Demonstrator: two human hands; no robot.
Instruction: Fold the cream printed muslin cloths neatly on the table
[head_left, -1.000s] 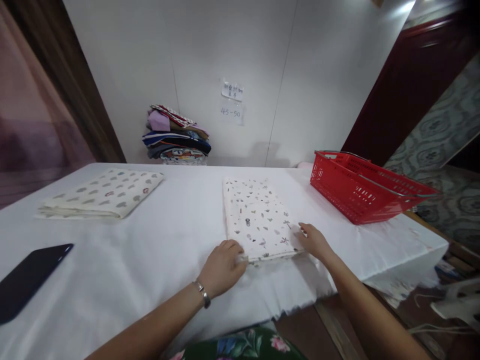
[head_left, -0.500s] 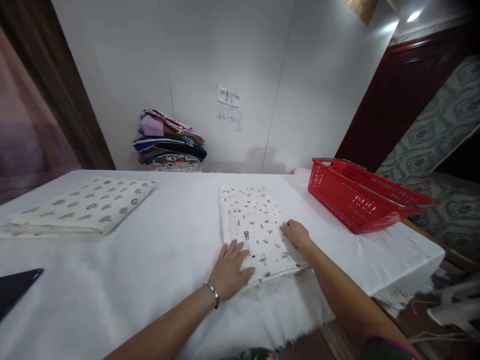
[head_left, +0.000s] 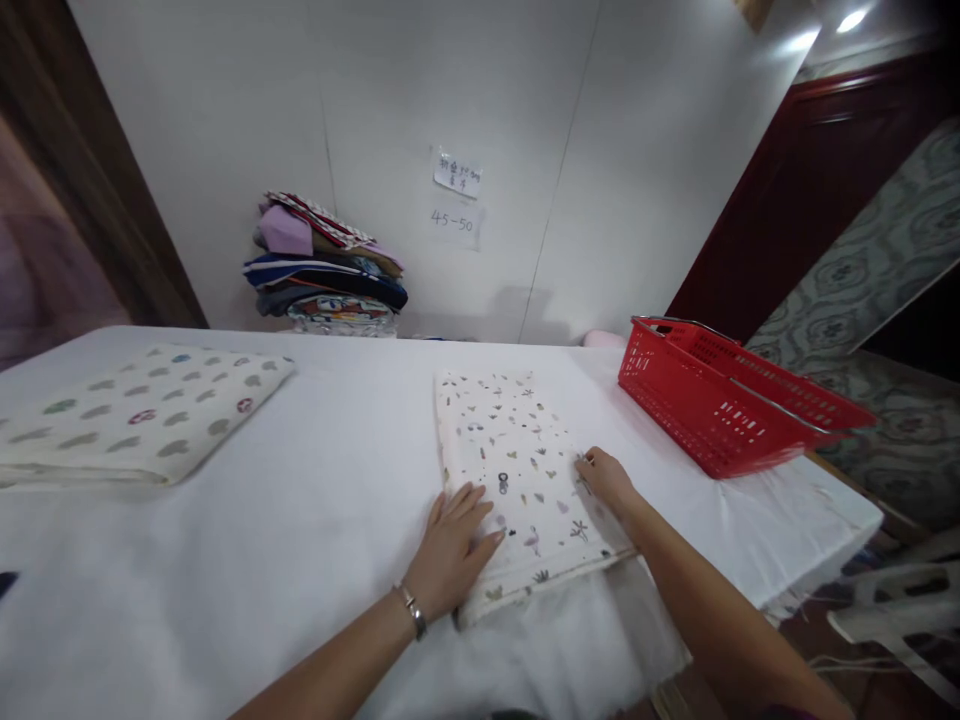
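Observation:
A white cloth with small printed figures point(head_left: 517, 450) lies folded into a rectangle near the table's front edge. My left hand point(head_left: 454, 550), with a silver bracelet at the wrist, rests on its lower left part, fingers spread. At the cloth's right edge, my right hand point(head_left: 606, 476) is closed, with thumb and fingers pinching the fabric. Farther left lies another folded cream cloth point(head_left: 161, 405) with grey, blue and red shapes, away from both hands.
A red plastic basket point(head_left: 720, 400) stands at the table's right end. Folded fabrics point(head_left: 330, 265) are piled at the back by the wall, left of two paper notes point(head_left: 456, 200). The white-covered table point(head_left: 337, 440) ends just in front of me. A white stool point(head_left: 900, 610) stands at lower right.
The view has shifted a little, so the left cloth sits farther left in it and the dark object at lower left has mostly left the picture. Both hands stay at the printed cloth.

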